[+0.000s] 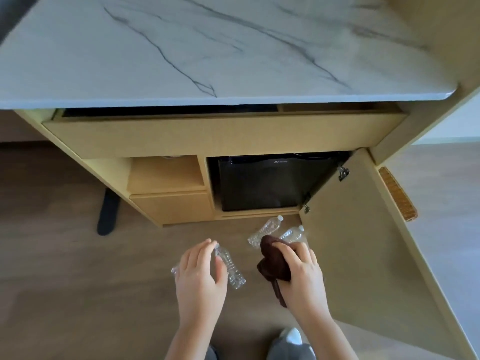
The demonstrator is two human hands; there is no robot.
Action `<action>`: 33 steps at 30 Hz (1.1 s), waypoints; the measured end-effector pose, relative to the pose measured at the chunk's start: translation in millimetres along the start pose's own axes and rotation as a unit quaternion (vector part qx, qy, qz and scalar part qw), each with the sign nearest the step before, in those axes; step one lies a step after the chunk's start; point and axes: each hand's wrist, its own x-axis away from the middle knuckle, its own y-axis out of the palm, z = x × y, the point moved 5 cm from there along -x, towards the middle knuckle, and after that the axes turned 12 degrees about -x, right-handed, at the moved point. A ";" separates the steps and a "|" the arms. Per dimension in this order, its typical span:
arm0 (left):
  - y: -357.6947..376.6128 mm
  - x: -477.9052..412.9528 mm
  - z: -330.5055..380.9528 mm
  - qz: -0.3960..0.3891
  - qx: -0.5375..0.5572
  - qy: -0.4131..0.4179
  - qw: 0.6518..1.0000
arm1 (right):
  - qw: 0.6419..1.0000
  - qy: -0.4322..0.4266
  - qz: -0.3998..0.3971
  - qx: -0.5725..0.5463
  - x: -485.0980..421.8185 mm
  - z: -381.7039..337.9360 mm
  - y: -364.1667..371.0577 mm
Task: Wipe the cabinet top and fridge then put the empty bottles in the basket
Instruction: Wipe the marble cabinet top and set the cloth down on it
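Note:
The marble cabinet top (233, 48) fills the upper view. Below it a black mini fridge (259, 183) sits in an open compartment. Two crumpled empty plastic bottles (265, 229) (293, 233) lie on the wood floor in front of the fridge. My right hand (301, 271) grips a dark brown cloth (272, 261) just below them. My left hand (200, 276) curls over a third bottle (232, 271) on the floor, thumb across it. Another clear bottle end (174, 270) sticks out from under the palm at the left.
The cabinet door (363, 242) stands swung open to the right of my hands. A woven wicker piece (397, 193) shows beyond its edge. A wide drawer (223, 136) is pulled slightly out under the top. A black furniture foot (107, 214) lies on the floor at left.

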 end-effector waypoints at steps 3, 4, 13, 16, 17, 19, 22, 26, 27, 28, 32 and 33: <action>-27.7 3.8 9.5 -0.028 -0.004 0.032 0.999 | 1.000 -0.007 0.009 -0.003 14.9 -22.7 -23.4; -38.1 4.3 10.0 -0.034 -0.003 0.043 0.998 | 1.000 -0.010 0.011 -0.003 19.9 -30.0 -30.1; -126.9 -25.9 -12.9 -0.038 -0.028 0.118 0.992 | 0.999 -0.002 0.051 -0.002 48.5 -94.2 -60.0; -141.9 -29.8 -10.5 -0.046 -0.009 0.143 0.989 | 0.999 0.000 0.053 -0.001 50.8 -121.5 -63.1; -146.1 -30.8 -8.9 -0.050 -0.002 0.148 0.988 | 0.998 -0.001 0.057 -0.004 50.1 -131.5 -65.7; -153.9 -32.7 -5.9 -0.055 0.007 0.164 0.985 | 0.997 -0.009 0.071 -0.012 48.1 -150.7 -72.3; -163.4 -38.8 -4.9 -0.061 0.017 0.190 0.980 | 0.996 -0.029 0.085 -0.017 44.8 -176.7 -81.5; -172.9 -52.8 -4.0 -0.047 0.030 0.194 0.979 | 0.994 -0.044 0.094 -0.037 38.1 -198.5 -92.5; -174.3 -56.2 -2.6 -0.043 0.036 0.191 0.980 | 0.993 -0.048 0.096 -0.041 35.8 -202.4 -95.0; -175.6 -59.3 -1.2 -0.039 0.042 0.188 0.981 | 0.993 -0.053 0.096 -0.043 33.3 -206.3 -97.4; -180.1 -67.3 -0.2 -0.026 0.049 0.167 0.984 | 0.993 -0.062 0.096 -0.031 20.0 -211.3 -113.7; -181.3 -68.4 -1.4 -0.022 0.050 0.160 0.986 | 0.993 -0.062 0.098 -0.024 16.0 -210.7 -118.5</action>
